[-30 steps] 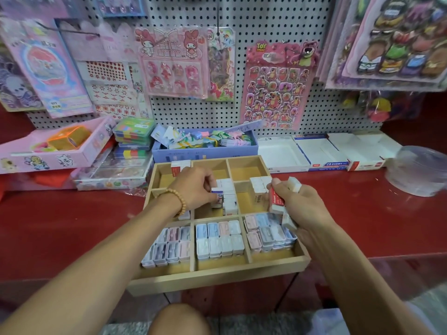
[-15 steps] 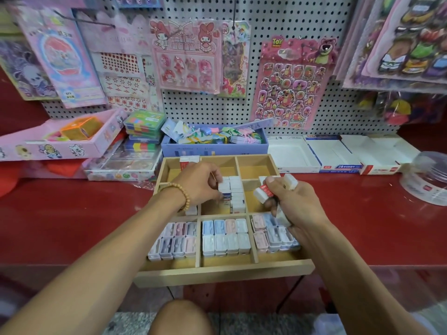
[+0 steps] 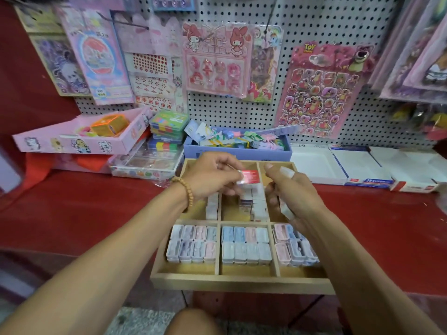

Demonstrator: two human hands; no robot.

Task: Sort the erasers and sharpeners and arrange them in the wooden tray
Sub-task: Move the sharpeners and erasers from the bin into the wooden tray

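Pinched in left hand (image 3: 212, 176): red-sleeved eraser (image 3: 249, 177), long axis crosswise, above the wooden tray (image 3: 239, 279)'s middle row, just over the eraser stack (image 3: 256, 201); left hand nearer. Clutched in right hand (image 3: 290, 189), beside that stack: more erasers

Matt pale wooden tray (image 3: 242, 278) on a glossy red counter (image 3: 96, 213), before a perforated white pegboard (image 3: 278, 105)

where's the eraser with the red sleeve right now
In the head view the red-sleeved eraser is pinched by the left hand, held above the wooden tray's middle compartments, just left of the right hand.
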